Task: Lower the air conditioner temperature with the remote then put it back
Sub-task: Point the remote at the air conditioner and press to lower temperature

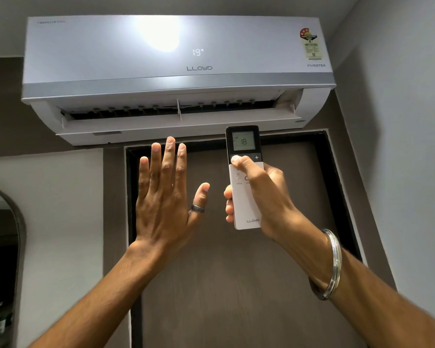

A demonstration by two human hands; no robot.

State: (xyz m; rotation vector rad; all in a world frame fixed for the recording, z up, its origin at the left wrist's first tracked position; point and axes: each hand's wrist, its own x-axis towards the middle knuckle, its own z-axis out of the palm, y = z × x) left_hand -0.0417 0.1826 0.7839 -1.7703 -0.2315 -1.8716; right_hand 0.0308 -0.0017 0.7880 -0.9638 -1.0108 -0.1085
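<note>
A white wall air conditioner (111, 54) hangs high above a door, its flap open and its front display reading 19. My right hand (264, 197) holds a white and black remote (245, 209) upright, pointed at the unit. The remote's small screen reads 18. My thumb rests on the button to the left of the plus key. My left hand (166, 194) is raised beside it, palm toward the unit, fingers spread and holding nothing. A ring sits on its thumb.
A brown door (224, 285) in a dark frame fills the wall below the unit. An arched mirror (0, 259) is at the left edge. A grey wall (407, 146) closes in on the right. A metal bangle circles my right wrist.
</note>
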